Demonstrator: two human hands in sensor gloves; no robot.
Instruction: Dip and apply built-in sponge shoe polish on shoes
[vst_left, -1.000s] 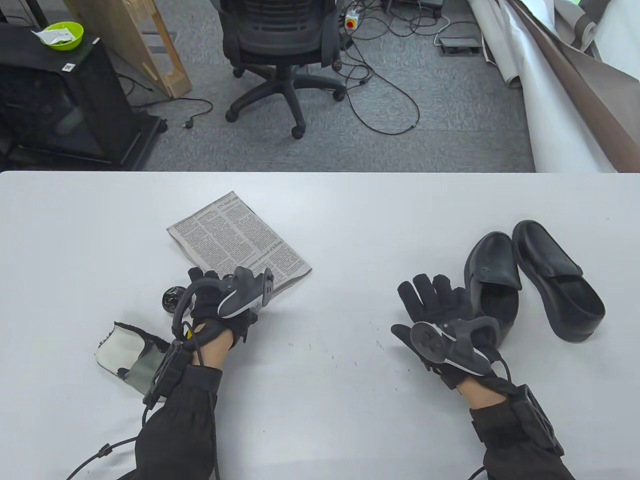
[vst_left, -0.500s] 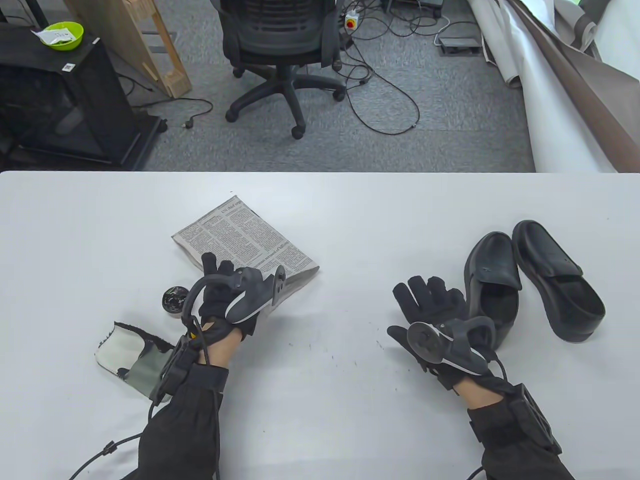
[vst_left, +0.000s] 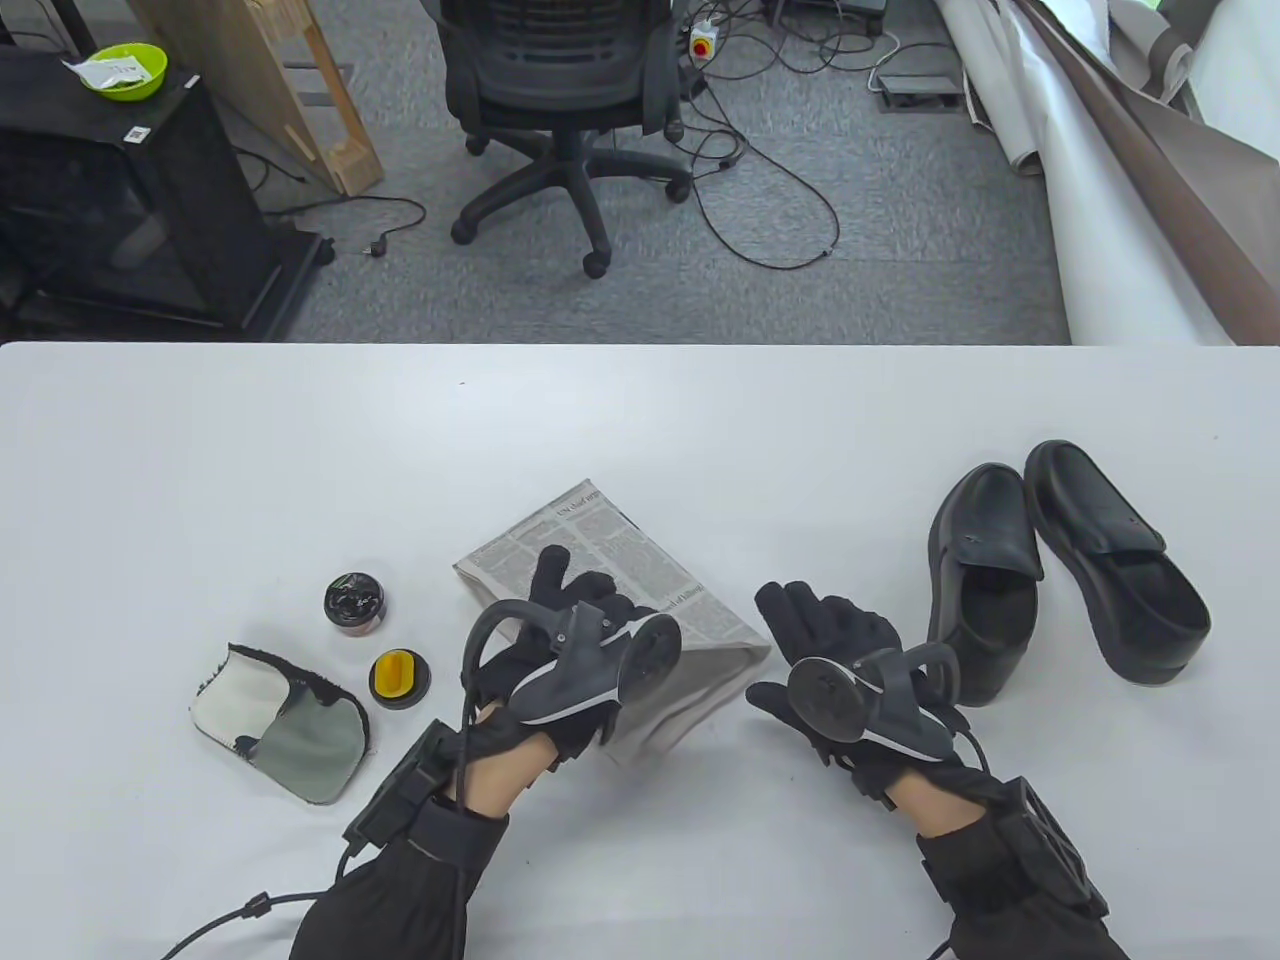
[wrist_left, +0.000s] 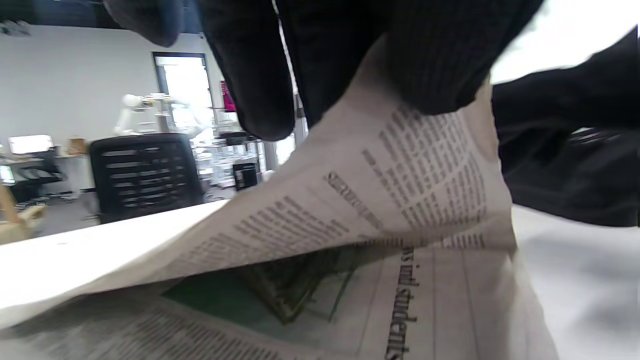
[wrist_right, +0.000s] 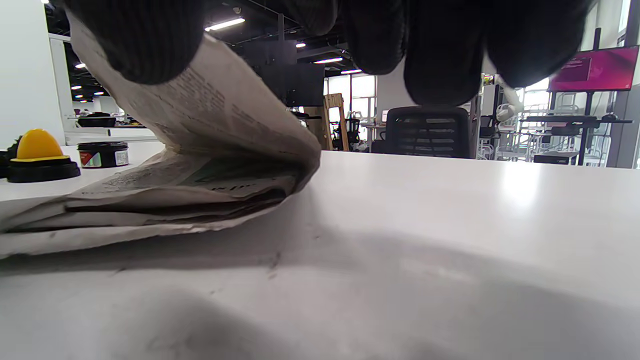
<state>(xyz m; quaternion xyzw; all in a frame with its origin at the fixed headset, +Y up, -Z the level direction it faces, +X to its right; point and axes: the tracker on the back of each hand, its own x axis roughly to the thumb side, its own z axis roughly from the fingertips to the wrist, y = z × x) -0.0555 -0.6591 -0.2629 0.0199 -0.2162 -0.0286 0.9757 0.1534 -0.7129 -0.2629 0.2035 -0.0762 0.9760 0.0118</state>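
While both hands pinched the folded newspaper (vst_left: 640, 600) at mid-bench, left hand (vst_left: 560, 650) and right hand (vst_left: 840, 650), the shoes (vst_left: 1060, 560) lay nearer the right; the polish tin (vst_left: 355, 603) left.

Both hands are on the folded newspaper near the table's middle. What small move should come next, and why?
Probably open the newspaper flat. The left hand already lifts its top sheet, as the left wrist view shows, and the right hand pinches the corner beside it. The shoes lie on the bare table, and the polish tin is open, so a cover seems wanted first.
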